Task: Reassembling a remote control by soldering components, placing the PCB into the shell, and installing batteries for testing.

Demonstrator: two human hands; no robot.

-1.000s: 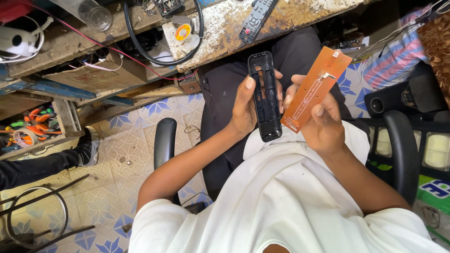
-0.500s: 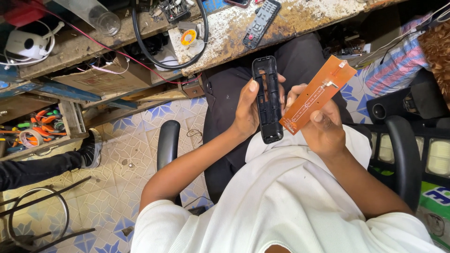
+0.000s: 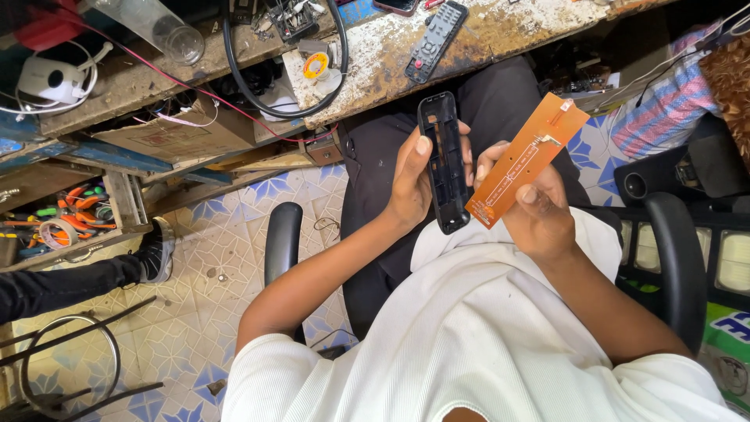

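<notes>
**Shell and board held apart, little changed**

Since a second ago, the view only shifts slightly. At frame centre, the left hand stays closed around the black shell. Just right, the right hand pinches the orange board. The two parts remain separate, close together, above the lap. A remote lies on the bench at top.

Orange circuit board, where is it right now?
Head view, right of centre: the orange circuit board is in the right hand, beside the black remote shell held by the left hand.

Black remote shell; orange circuit board; white ribbed shirt; blue-patterned floor tiles.
</notes>
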